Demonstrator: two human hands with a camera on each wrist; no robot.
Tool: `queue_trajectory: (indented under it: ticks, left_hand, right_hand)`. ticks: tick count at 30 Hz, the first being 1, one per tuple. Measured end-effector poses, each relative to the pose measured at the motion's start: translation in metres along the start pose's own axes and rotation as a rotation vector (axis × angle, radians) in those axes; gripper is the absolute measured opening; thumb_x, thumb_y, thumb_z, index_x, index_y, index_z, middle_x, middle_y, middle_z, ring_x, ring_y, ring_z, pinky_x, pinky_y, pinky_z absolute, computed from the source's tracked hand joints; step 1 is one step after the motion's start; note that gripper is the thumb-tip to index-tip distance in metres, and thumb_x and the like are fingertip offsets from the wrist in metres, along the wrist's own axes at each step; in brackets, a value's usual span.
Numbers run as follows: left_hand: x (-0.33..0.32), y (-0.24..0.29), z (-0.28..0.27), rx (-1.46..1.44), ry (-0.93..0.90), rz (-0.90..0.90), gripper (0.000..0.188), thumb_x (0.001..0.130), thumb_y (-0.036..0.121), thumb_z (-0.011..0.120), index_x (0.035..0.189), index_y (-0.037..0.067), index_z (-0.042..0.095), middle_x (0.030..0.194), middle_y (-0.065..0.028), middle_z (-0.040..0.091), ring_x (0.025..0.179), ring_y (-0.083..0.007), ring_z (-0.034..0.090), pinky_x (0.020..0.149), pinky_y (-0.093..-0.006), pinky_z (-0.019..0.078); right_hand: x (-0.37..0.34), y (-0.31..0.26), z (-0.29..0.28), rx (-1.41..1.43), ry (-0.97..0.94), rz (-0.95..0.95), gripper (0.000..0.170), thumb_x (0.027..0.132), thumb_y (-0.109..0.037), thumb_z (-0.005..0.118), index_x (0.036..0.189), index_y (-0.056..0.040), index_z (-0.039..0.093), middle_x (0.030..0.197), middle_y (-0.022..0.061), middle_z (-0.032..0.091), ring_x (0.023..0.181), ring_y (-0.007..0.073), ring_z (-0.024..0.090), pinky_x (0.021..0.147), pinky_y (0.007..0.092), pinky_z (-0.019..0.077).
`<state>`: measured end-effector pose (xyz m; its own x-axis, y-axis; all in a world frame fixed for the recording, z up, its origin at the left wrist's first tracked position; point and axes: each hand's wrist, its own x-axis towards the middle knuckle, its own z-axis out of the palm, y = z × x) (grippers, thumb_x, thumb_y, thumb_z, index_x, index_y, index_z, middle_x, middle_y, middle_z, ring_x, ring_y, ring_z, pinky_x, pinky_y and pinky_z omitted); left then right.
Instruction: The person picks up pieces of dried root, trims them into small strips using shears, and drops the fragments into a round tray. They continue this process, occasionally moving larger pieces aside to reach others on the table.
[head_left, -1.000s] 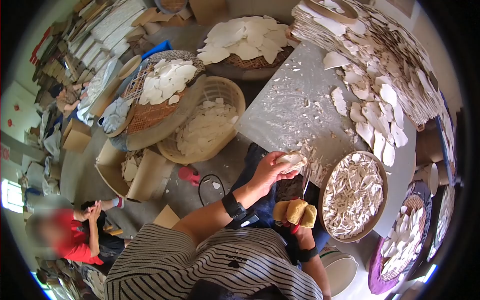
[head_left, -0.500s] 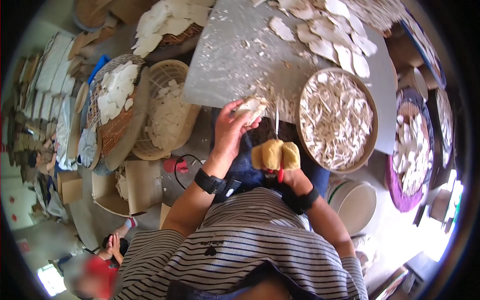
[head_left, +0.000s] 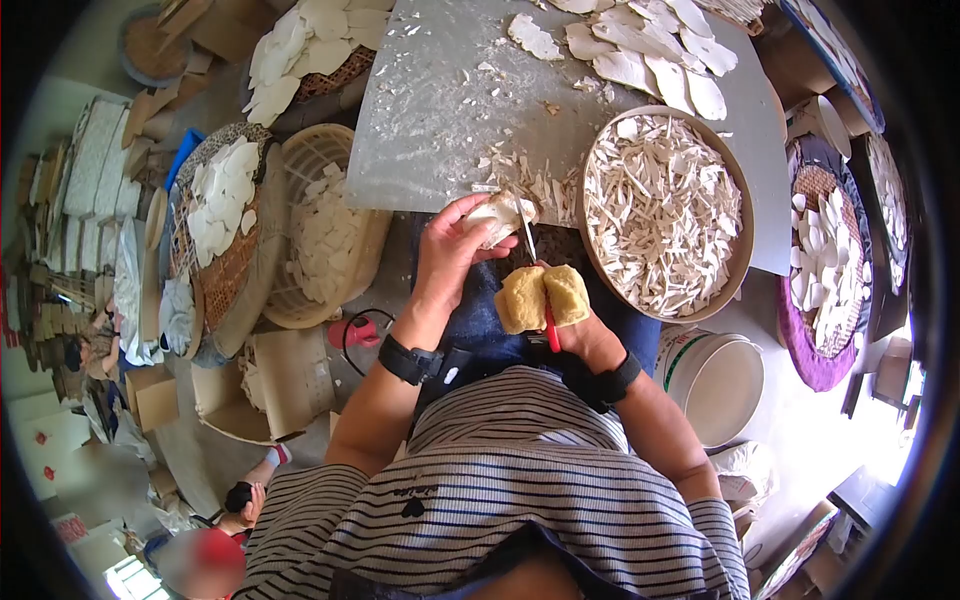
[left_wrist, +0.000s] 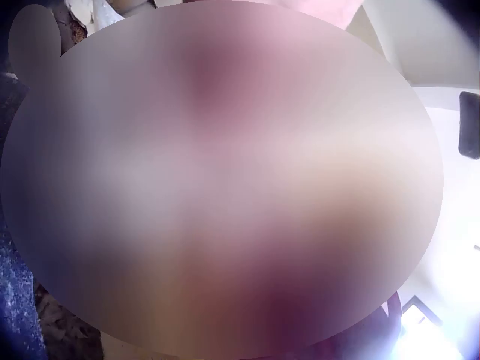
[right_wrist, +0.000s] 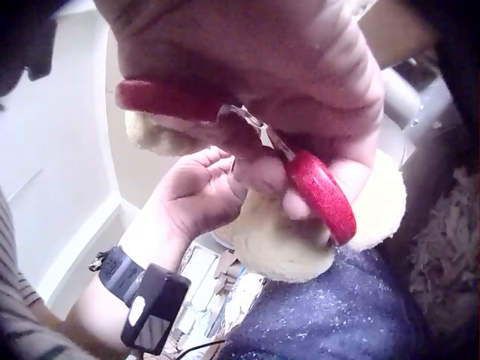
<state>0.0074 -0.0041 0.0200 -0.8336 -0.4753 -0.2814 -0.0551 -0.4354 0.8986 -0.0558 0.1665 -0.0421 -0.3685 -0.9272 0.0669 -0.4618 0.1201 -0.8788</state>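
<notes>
In the head view my left hand (head_left: 447,255) holds up a thin white piece with brownish edges (head_left: 488,216) near the table's front edge, pinched between thumb and fingers. My right hand (head_left: 592,345) grips red-handled scissors (head_left: 552,330), whose blades overlap the right side of that piece. Thick yellow padding (head_left: 565,293) covers some fingers of this hand. Seen from the right wrist, the red handle loops (right_wrist: 324,196) sit around the thumb and fingers, with the left hand (right_wrist: 196,193) beyond them. A blur hides most of the left wrist view.
A round tray (head_left: 748,215) full of cut white strips stands on the grey table (head_left: 410,130), beside crumbs and larger white slices (head_left: 625,70). A white bucket (head_left: 725,385) is at right. Left are a plastic basket (head_left: 372,235) and cardboard box (head_left: 305,385); another person sits lower left.
The head view has swung, shifting the table up and left. The scissors, earlier apart from the white piece, now meet its right side. Both hands keep their hold.
</notes>
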Motion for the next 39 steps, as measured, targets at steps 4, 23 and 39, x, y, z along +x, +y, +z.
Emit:
queue_trajectory:
  ticks: [4, 23, 39]
  left_hand:
    - [0.007, 0.002, -0.008, 0.035, -0.028, -0.055, 0.037, 0.083, 0.004, 0.057, 0.118, -0.003, 0.048, 0.099, -0.0156, 0.062, 0.075, -0.0233, 0.066, 0.062, -0.0276, 0.0557]
    - [0.016, -0.016, 0.004, -0.006, 0.162, 0.032, 0.046, 0.081, 0.005, 0.06, 0.122, -0.003, 0.043, 0.095, -0.0142, 0.062, 0.082, -0.0185, 0.062, 0.069, -0.0311, 0.0554]
    - [0.026, -0.013, -0.001, 0.136, -0.027, -0.112, 0.041, 0.081, 0.003, 0.058, 0.121, -0.002, 0.047, 0.093, -0.0117, 0.063, 0.079, -0.0164, 0.063, 0.064, -0.027, 0.0556]
  right_hand:
    - [-0.009, 0.006, 0.0, 0.155, -0.125, 0.177, 0.04, 0.081, -0.026, 0.061, 0.118, -0.0148, 0.052, 0.12, 0.006, 0.053, 0.113, 0.0217, 0.048, 0.102, 0.0348, 0.0315]
    - [-0.008, 0.005, -0.008, -0.064, -0.103, 0.106, 0.038, 0.083, -0.015, 0.061, 0.117, -0.0046, 0.048, 0.111, 0.01, 0.056, 0.103, 0.0226, 0.055, 0.092, 0.0318, 0.041]
    - [-0.01, 0.01, 0.002, 0.133, 0.085, 0.084, 0.023, 0.072, -0.015, 0.064, 0.094, -0.0063, 0.06, 0.091, 0.0113, 0.062, 0.087, 0.0288, 0.059, 0.077, 0.0347, 0.0474]
